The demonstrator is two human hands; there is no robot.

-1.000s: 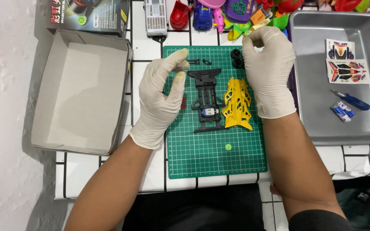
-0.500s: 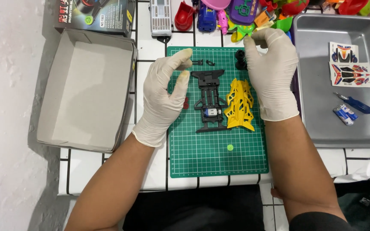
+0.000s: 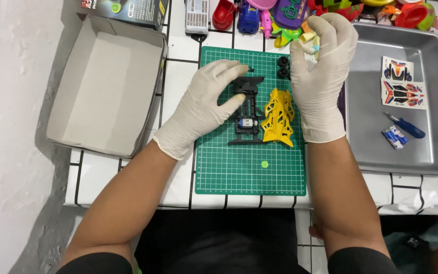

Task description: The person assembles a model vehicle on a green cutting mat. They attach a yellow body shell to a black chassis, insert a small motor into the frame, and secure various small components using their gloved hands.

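1. I am at a white tiled table next to a pale wall, with an empty cardboard box on the left side and a metal tray along the right edge. A row of bright plastic toys lines the far edge.
2. The green cutting mat lies in the middle of the table, reaching almost to the near edge, and everything I am handling sits on its far half.
3. My gloved left hand rests on the mat with loose, spread fingers, the fingertips and thumb touching the left side of the black car frame. It grips nothing.
4. My gloved right hand is up over the mat's far right corner, thumb and fingers pinched together. I cannot tell whether anything small sits between them.
5. The black car frame lies flat at the mat's centre, a small motor seated in it. I judge it light, stiff and thin-ribbed, so I would hold it by its long side rails, not the slim ends.
6. The yellow car shell lies touching its right side. It looks light, springy and smooth, best pinched at the edges.
7. Two small black tyres sit at the far edge of the mat. They are probably rubbery and easy to grip.
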